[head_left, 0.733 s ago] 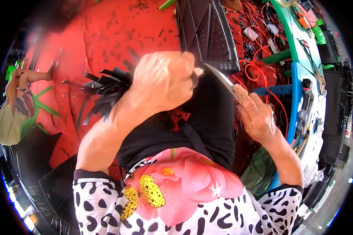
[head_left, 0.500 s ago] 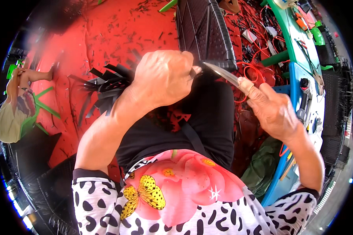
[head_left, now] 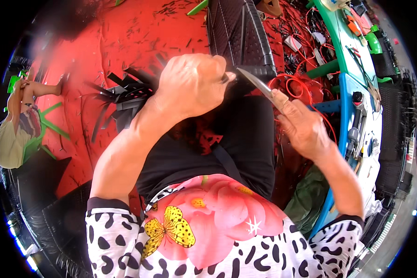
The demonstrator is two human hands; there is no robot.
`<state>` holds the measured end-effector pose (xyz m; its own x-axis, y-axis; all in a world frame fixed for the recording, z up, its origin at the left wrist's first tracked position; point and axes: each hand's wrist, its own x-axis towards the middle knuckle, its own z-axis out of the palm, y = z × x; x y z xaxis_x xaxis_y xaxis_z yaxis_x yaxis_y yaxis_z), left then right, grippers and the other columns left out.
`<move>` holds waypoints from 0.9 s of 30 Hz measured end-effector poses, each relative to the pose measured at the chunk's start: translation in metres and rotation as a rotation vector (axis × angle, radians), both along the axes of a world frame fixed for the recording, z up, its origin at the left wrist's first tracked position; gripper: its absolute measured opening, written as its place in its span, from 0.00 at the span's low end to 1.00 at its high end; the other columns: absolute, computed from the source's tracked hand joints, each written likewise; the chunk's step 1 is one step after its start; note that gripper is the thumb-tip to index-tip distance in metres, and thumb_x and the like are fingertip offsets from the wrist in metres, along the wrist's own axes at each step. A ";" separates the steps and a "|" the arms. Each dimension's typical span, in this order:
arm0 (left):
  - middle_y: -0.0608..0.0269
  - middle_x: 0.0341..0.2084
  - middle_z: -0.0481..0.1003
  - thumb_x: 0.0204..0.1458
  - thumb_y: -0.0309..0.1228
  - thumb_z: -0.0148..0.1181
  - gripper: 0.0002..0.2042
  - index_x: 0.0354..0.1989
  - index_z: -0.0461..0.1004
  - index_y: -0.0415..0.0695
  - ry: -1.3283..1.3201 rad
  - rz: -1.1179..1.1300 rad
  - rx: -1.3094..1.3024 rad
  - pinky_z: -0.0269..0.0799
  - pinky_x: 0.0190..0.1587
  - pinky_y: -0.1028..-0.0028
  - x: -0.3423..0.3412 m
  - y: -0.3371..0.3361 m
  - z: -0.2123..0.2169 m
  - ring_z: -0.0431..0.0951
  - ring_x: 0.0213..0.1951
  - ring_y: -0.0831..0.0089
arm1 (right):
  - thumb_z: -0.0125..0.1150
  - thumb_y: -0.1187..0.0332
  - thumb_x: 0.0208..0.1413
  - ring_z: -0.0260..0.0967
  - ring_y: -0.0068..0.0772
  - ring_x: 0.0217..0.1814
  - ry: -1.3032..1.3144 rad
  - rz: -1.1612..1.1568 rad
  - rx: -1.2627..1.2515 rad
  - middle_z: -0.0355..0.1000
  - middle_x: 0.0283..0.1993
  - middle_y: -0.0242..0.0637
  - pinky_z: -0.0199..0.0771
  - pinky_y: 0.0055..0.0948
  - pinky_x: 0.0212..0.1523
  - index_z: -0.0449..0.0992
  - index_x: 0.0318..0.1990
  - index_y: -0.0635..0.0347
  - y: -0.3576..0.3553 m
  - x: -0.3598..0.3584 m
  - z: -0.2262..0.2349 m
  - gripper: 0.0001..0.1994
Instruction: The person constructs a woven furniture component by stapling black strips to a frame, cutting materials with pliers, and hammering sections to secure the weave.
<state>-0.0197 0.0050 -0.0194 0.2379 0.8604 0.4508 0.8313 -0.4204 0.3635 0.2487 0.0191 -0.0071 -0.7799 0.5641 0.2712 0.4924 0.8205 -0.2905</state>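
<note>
left hand is balled in a tight fist, left forearm slants in from lower left; right hand is apart, fingers pinched, pointing up-left, right forearm slants in from lower right

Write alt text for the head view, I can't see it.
A person's left hand grips black strips; the right hand holds a pointed metal blade angled toward the left fist. Ahead are a black woven panel and red floor.

Black strips, silvery blade, red floor, black-spotted white shirt
</note>
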 end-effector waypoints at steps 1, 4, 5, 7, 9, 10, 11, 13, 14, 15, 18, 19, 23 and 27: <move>0.54 0.16 0.68 0.49 0.33 0.60 0.11 0.22 0.67 0.42 0.001 0.003 0.001 0.65 0.24 0.61 0.000 -0.001 0.000 0.71 0.23 0.52 | 0.61 0.76 0.49 0.62 0.40 0.18 -0.047 0.029 -0.015 0.59 0.24 0.38 0.65 0.37 0.17 0.65 0.61 0.56 0.005 0.002 0.010 0.29; 0.54 0.15 0.68 0.49 0.33 0.61 0.10 0.23 0.68 0.41 -0.024 -0.016 0.048 0.66 0.25 0.62 0.001 -0.002 0.000 0.71 0.22 0.52 | 0.61 0.75 0.49 0.63 0.39 0.20 -0.172 0.119 0.005 0.59 0.23 0.37 0.66 0.35 0.19 0.65 0.61 0.55 0.017 0.001 0.045 0.29; 0.55 0.15 0.69 0.48 0.32 0.62 0.10 0.24 0.69 0.41 0.011 -0.003 -0.003 0.66 0.25 0.62 0.003 -0.002 0.003 0.72 0.23 0.52 | 0.61 0.76 0.49 0.63 0.38 0.21 -0.209 0.137 -0.017 0.59 0.23 0.37 0.67 0.34 0.20 0.64 0.62 0.56 0.020 0.002 0.053 0.29; 0.55 0.16 0.69 0.48 0.32 0.62 0.09 0.24 0.69 0.41 0.049 0.021 -0.069 0.67 0.25 0.62 0.002 -0.003 0.007 0.72 0.23 0.52 | 0.59 0.77 0.49 0.64 0.39 0.21 -0.224 0.143 -0.058 0.61 0.24 0.38 0.68 0.35 0.21 0.64 0.62 0.56 0.022 0.001 0.052 0.29; 0.55 0.16 0.70 0.47 0.31 0.63 0.08 0.26 0.71 0.41 0.000 0.038 -0.018 0.68 0.26 0.62 -0.003 -0.002 0.007 0.73 0.24 0.53 | 0.59 0.78 0.49 0.65 0.42 0.21 -0.016 0.192 0.015 0.62 0.25 0.40 0.68 0.37 0.21 0.63 0.62 0.55 0.020 -0.009 0.023 0.30; 0.55 0.17 0.71 0.47 0.31 0.63 0.08 0.27 0.72 0.42 -0.037 0.018 0.068 0.69 0.26 0.63 -0.004 -0.002 0.004 0.74 0.24 0.53 | 0.59 0.78 0.49 0.65 0.44 0.21 0.003 0.086 -0.075 0.65 0.27 0.41 0.68 0.39 0.21 0.63 0.62 0.55 0.014 -0.003 0.004 0.30; 0.55 0.17 0.71 0.47 0.31 0.63 0.08 0.27 0.72 0.42 -0.044 0.012 0.060 0.69 0.26 0.63 0.000 -0.002 0.005 0.74 0.24 0.53 | 0.60 0.78 0.48 0.65 0.46 0.21 0.074 0.048 -0.072 0.65 0.27 0.42 0.68 0.40 0.21 0.63 0.62 0.55 0.007 -0.001 -0.010 0.30; 0.55 0.18 0.72 0.46 0.31 0.64 0.07 0.27 0.73 0.42 0.087 0.039 -0.072 0.70 0.26 0.64 -0.001 0.002 0.013 0.75 0.24 0.54 | 0.59 0.77 0.49 0.65 0.46 0.22 0.179 0.001 -0.075 0.65 0.28 0.42 0.68 0.40 0.23 0.63 0.62 0.54 0.001 -0.008 -0.020 0.30; 0.55 0.18 0.72 0.46 0.31 0.64 0.07 0.27 0.73 0.42 0.090 0.033 -0.071 0.70 0.26 0.64 0.001 0.000 0.008 0.75 0.24 0.54 | 0.59 0.77 0.49 0.65 0.46 0.22 0.181 -0.005 -0.075 0.65 0.28 0.42 0.68 0.40 0.23 0.63 0.62 0.54 -0.002 -0.011 -0.025 0.30; 0.56 0.18 0.72 0.46 0.31 0.64 0.08 0.26 0.72 0.42 0.020 0.023 0.006 0.69 0.26 0.64 0.003 -0.001 0.003 0.74 0.24 0.53 | 0.59 0.77 0.50 0.65 0.46 0.22 0.195 -0.018 -0.086 0.65 0.28 0.42 0.68 0.40 0.23 0.63 0.62 0.53 -0.001 -0.015 -0.028 0.29; 0.56 0.17 0.72 0.47 0.31 0.63 0.08 0.25 0.72 0.42 -0.044 0.006 0.066 0.69 0.26 0.63 0.001 0.002 -0.001 0.73 0.24 0.53 | 0.58 0.75 0.52 0.65 0.46 0.23 0.145 -0.039 -0.098 0.65 0.28 0.42 0.68 0.39 0.23 0.64 0.62 0.53 0.004 -0.011 -0.012 0.27; 0.56 0.17 0.71 0.47 0.31 0.63 0.08 0.25 0.72 0.42 -0.038 0.004 0.038 0.69 0.26 0.63 0.000 0.002 -0.001 0.73 0.24 0.52 | 0.58 0.74 0.53 0.66 0.45 0.24 0.080 -0.041 -0.112 0.65 0.28 0.42 0.68 0.38 0.23 0.65 0.61 0.52 0.007 -0.006 -0.004 0.26; 0.56 0.16 0.70 0.47 0.31 0.63 0.08 0.24 0.71 0.41 -0.038 0.014 0.021 0.68 0.25 0.63 0.001 0.001 0.003 0.73 0.23 0.52 | 0.58 0.74 0.53 0.64 0.44 0.22 -0.038 -0.022 -0.103 0.62 0.26 0.40 0.66 0.38 0.22 0.66 0.60 0.52 0.003 0.001 0.024 0.25; 0.56 0.16 0.69 0.47 0.31 0.62 0.09 0.23 0.70 0.41 -0.009 0.012 0.002 0.67 0.25 0.63 -0.001 0.001 0.005 0.72 0.23 0.53 | 0.58 0.75 0.52 0.63 0.43 0.22 -0.058 -0.005 -0.088 0.61 0.25 0.40 0.66 0.37 0.21 0.66 0.61 0.52 0.005 -0.002 0.033 0.26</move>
